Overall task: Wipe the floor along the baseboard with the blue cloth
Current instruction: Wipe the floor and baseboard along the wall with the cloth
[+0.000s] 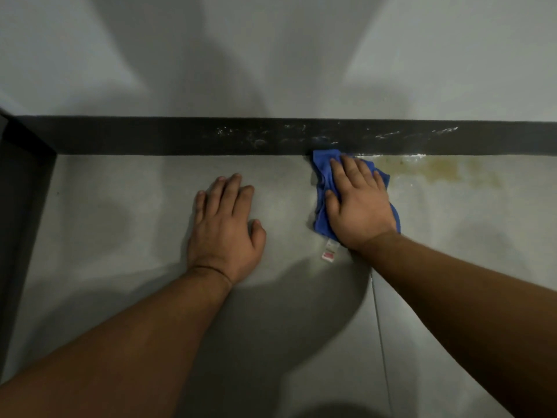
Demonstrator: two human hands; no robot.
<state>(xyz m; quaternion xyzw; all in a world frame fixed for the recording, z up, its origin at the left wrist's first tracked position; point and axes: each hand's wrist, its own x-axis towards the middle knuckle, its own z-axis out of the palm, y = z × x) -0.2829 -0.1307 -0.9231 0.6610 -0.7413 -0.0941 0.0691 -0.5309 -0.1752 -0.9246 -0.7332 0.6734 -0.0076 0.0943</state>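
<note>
One crumpled blue cloth (322,188), tag showing, touches baseboard (180,135).

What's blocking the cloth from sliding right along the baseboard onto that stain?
Nothing visible. The blue cloth sits under the right hand, against the baseboard; bare floor runs to the yellowish stain.

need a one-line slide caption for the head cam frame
Right hand presses the blue cloth onto the floor against the dark baseboard, beside a yellowish stain; left hand braces flat.

One head-worn view, looking steeply down and forward, close over the floor (120,236) toward the baseboard (180,135).
</note>
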